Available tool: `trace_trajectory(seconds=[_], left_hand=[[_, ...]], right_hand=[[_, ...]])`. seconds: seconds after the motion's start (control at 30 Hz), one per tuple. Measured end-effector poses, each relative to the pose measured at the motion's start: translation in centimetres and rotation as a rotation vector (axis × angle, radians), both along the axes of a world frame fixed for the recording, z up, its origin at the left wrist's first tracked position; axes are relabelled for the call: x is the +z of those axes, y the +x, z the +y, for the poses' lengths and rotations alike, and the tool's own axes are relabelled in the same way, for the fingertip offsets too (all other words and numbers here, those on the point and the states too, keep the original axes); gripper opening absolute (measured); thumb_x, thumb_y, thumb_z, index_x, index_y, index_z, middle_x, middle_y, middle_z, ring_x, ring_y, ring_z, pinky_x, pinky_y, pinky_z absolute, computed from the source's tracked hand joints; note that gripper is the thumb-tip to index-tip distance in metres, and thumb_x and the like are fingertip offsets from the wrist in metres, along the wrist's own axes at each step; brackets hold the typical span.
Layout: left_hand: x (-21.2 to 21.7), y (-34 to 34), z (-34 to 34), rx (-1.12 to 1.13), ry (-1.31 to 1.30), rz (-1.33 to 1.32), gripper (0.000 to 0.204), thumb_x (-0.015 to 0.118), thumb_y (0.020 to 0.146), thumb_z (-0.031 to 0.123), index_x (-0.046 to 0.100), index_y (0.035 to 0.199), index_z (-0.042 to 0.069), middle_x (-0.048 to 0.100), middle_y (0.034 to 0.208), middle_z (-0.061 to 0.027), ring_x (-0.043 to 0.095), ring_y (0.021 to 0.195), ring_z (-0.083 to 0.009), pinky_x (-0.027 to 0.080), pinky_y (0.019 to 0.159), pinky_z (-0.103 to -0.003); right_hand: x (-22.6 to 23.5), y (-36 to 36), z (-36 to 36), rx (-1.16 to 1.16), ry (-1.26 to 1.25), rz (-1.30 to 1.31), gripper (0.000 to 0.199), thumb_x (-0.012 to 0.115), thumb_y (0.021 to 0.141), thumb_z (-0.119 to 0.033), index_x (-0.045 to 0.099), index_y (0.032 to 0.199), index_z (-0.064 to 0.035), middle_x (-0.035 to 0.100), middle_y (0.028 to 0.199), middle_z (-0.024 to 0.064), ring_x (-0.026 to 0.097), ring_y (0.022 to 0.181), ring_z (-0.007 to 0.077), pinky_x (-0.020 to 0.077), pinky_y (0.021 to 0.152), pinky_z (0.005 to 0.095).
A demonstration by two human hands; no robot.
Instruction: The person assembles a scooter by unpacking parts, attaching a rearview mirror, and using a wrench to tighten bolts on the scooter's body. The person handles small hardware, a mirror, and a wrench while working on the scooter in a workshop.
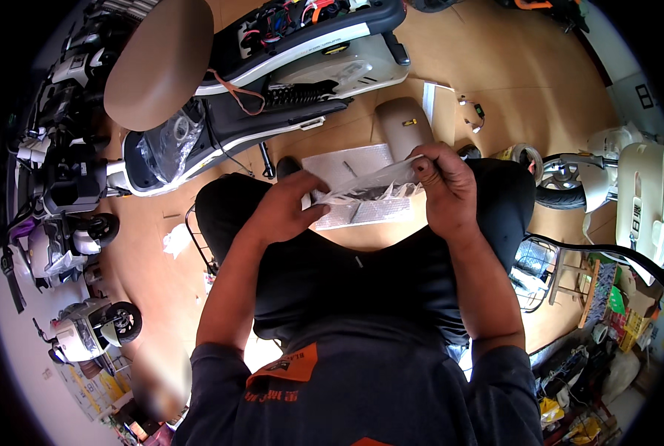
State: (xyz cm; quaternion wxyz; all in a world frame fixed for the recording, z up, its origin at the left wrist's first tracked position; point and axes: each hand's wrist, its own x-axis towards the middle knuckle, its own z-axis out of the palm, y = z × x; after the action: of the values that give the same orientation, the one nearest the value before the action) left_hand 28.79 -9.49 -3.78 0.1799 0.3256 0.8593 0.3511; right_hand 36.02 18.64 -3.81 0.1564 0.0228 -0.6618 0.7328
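Forearms (pixel 230 293) extended, left hand (pixel 284 208), right hand (pixel 449 195) (apart), fingers (pixel 429 150) curled

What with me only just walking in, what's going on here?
A person is holding a clear plastic bag between both hands, the left hand at one end and the right hand at the other. Pale wrapping lies beneath it. Ahead is a scooter with wires exposed.

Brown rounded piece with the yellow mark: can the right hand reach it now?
Probably yes: the brown rounded piece lies just beyond the right hand, with nothing visible blocking the way. But that hand is pinching the clear plastic, so it may need to let go first.
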Motion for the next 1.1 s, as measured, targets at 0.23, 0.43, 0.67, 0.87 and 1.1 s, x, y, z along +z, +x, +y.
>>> trace_trajectory(seconds=[0.23,0.43,0.67,0.87,1.1], left_hand=[[-1.9,0.2,2.6,0.015,0.226,-0.343,0.017,0.075,0.095,0.015,0.064,0.097,0.002,0.059,0.085,-0.0023,0.055,0.079,-0.0137,0.044,0.072,-0.03],[-4.3,1.9,3.0,0.09,0.496,-0.931,0.023,0.076,0.096,0.016,0.055,0.086,0.011,0.053,0.082,0.006,0.048,0.074,-0.007,0.041,0.068,-0.025],[-4.3,1.7,1.8,0.38,0.983,-1.333,0.032,0.071,0.098,0.018,0.064,0.128,0.009,0.069,0.119,-0.0052,0.065,0.108,-0.0201,0.051,0.097,-0.037],[-3.8,1.8,0.9,0.346,0.979,-1.23,0.028,0.07,0.099,0.023,0.064,0.12,0.007,0.068,0.111,-0.004,0.064,0.101,-0.0187,0.051,0.092,-0.034],[-4.5,2.1,0.2,0.427,0.842,-1.084,0.015,0.069,0.101,0.022,0.064,0.098,0.008,0.063,0.086,0.0022,0.057,0.079,-0.0087,0.044,0.074,-0.025]], right_hand=[[-0.2,-0.7,-0.8,-0.028,0.059,-0.048,0.005,0.063,0.102,-0.004,0.066,0.103,-0.0001,0.06,0.087,0.0021,0.053,0.083,0.0089,0.0456,0.078,0.0242],[-2.2,-2.1,-0.5,-0.117,0.1,-0.163,0.005,0.063,0.101,-0.005,0.066,0.101,-0.0011,0.06,0.085,0.0045,0.053,0.081,0.0114,0.0465,0.077,0.0268],[-4.3,-2.1,-1.9,-0.145,0.478,-0.275,0.011,0.068,0.096,-0.015,0.071,0.102,-0.0062,0.067,0.097,0.0151,0.061,0.097,0.0365,0.0485,0.087,0.0456],[-4.1,-1.6,-2.9,-0.206,0.655,-0.203,0.013,0.07,0.093,-0.017,0.072,0.101,-0.0071,0.062,0.101,0.0182,0.058,0.102,0.0394,0.0468,0.09,0.0484],[-4.7,-0.4,-5.8,0.299,0.693,-0.02,0.014,0.068,0.093,-0.02,0.069,0.097,-0.0068,0.067,0.088,0.0122,0.065,0.089,0.0368,0.0518,0.08,0.048]])
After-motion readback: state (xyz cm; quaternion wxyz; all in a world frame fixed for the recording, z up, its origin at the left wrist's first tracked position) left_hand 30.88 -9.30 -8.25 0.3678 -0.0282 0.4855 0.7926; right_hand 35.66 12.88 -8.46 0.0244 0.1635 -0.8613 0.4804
